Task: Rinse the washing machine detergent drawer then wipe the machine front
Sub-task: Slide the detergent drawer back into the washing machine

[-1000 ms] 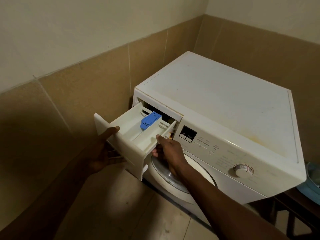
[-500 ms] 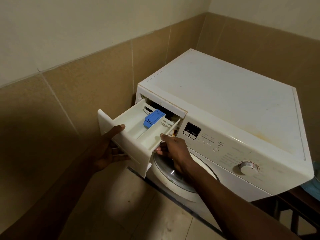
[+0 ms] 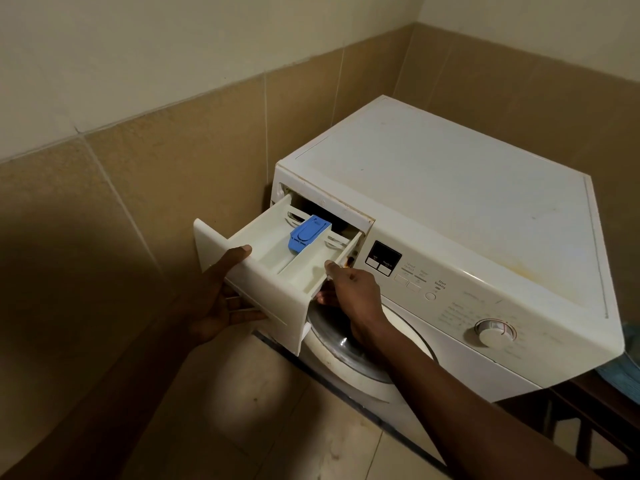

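Observation:
A white front-loading washing machine (image 3: 460, 209) stands in the room's corner. Its white detergent drawer (image 3: 273, 271) is pulled far out of the slot at the machine's top left, with a blue insert (image 3: 308, 233) sitting in its middle compartment. My left hand (image 3: 221, 299) grips the drawer's front panel from below, thumb over the top edge. My right hand (image 3: 349, 289) holds the drawer's right side wall, thumb on its rim and fingers underneath. The round door glass (image 3: 332, 344) shows below the drawer, partly hidden by my right arm.
Tan wall tiles (image 3: 156, 188) run close along the machine's left side. A control panel with a white dial (image 3: 493, 332) and buttons spans the machine front. A dark wooden piece of furniture (image 3: 595, 410) with a blue item (image 3: 623, 372) on it stands at the right. Pale floor tiles lie below.
The view has shifted slightly, so the machine sits lower and more to the right. Both hands keep their hold on the drawer, which stays pulled out about as far.

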### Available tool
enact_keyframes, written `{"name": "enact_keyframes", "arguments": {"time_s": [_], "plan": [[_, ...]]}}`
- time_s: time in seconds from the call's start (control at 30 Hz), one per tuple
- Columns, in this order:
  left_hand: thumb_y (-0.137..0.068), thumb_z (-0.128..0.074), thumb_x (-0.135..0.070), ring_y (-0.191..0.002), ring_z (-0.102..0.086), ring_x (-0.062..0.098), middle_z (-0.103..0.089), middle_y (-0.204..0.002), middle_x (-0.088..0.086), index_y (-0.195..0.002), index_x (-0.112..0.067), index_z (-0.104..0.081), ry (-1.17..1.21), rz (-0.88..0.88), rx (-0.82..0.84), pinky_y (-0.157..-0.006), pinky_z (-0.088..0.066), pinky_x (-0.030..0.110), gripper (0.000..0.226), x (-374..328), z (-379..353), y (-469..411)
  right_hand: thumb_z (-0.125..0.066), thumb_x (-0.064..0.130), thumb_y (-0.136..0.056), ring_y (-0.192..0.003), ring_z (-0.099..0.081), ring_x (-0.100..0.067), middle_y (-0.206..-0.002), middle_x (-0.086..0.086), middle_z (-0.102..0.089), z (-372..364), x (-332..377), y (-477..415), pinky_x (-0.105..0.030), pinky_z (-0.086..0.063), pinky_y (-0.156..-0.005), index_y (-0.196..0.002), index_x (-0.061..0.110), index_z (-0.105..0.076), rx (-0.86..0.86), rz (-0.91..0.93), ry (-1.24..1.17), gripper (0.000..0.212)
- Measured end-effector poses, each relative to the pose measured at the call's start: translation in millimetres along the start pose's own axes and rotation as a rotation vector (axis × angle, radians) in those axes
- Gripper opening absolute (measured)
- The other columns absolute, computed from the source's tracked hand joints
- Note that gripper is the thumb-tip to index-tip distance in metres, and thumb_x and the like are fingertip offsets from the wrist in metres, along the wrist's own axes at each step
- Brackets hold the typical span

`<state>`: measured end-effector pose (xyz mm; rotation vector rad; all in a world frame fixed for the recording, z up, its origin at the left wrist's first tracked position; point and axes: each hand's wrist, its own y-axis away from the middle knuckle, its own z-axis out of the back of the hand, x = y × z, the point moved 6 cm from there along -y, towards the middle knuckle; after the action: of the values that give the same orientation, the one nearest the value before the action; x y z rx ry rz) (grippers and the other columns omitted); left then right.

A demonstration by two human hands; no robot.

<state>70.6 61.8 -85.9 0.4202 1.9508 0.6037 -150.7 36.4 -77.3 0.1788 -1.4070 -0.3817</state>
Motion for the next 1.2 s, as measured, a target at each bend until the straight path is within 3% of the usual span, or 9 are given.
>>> {"name": "enact_keyframes", "arguments": {"time_s": [0.17,0.3,0.5,0.73,0.93,1.2], "plan": [[-0.071,-0.076,-0.038,-0.105,-0.067,0.039,-0.061,-0.126,0.017,-0.136,-0.026,-0.044,0.003,-0.032,0.005,-0.067,-0.059,0.053,0.074,-1.8,-0.9,2.0,-0.061,0.031,-0.094,-0.074,-0.074,-0.028,-0.077,-0.008,-0.076,-1.6,2.5,0.9,-0.045,-0.057,-0.088,-0.076,0.013,-0.07,0.019,-0.014,0.023,0.027],[-0.067,-0.079,-0.04,-0.097,-0.072,0.037,-0.064,-0.125,0.015,-0.135,-0.028,-0.045,-0.026,-0.03,0.011,-0.07,-0.059,0.053,0.076,-3.7,-0.6,1.1,-0.059,0.033,-0.094,-0.077,-0.074,-0.026,-0.072,-0.007,-0.075,-5.7,1.1,0.7,-0.047,-0.054,-0.092,-0.067,0.015,-0.068,0.02,-0.029,0.045,0.034],[-0.071,-0.076,-0.046,-0.092,-0.074,0.035,-0.068,-0.118,0.011,-0.131,-0.03,-0.046,-0.063,-0.023,0.001,-0.073,-0.06,0.054,0.068,-7.1,0.9,-1.2,-0.061,0.03,-0.095,-0.074,-0.075,-0.025,-0.072,-0.003,-0.075,-6.9,1.0,1.8,-0.046,-0.058,-0.087,-0.074,0.016,-0.068,-0.017,-0.058,-0.006,0.026],[-0.077,-0.076,-0.045,-0.1,-0.07,0.039,-0.068,-0.121,0.011,-0.133,-0.029,-0.045,-0.065,-0.013,0.001,-0.072,-0.059,0.058,0.066,-13.2,7.0,-8.5,-0.058,0.028,-0.096,-0.076,-0.075,-0.027,-0.075,-0.005,-0.076,-15.1,1.9,2.6,-0.047,-0.057,-0.088,-0.077,0.014,-0.068,-0.038,-0.051,0.01,0.026],[-0.063,-0.083,-0.044,-0.105,-0.068,0.041,-0.067,-0.125,0.013,-0.139,-0.028,-0.044,-0.045,0.01,0.076,-0.073,-0.059,0.056,0.087,-3.3,15.3,-21.2,-0.054,0.023,-0.099,-0.079,-0.074,-0.032,-0.081,-0.012,-0.075,-20.3,-0.5,0.4,-0.047,-0.058,-0.085,-0.077,0.012,-0.065,-0.02,-0.073,0.031,0.027],[-0.06,-0.088,-0.046,-0.108,-0.066,0.043,-0.064,-0.128,0.015,-0.141,-0.027,-0.043,-0.078,0.009,0.116,-0.077,-0.058,0.058,0.095,-6.6,27.6,-31.1,-0.052,0.02,-0.098,-0.076,-0.074,-0.031,-0.083,-0.015,-0.075,-29.3,-4.1,-1.7,-0.046,-0.059,-0.084,-0.082,0.007,-0.066,0.019,-0.064,0.082,0.026]]}}
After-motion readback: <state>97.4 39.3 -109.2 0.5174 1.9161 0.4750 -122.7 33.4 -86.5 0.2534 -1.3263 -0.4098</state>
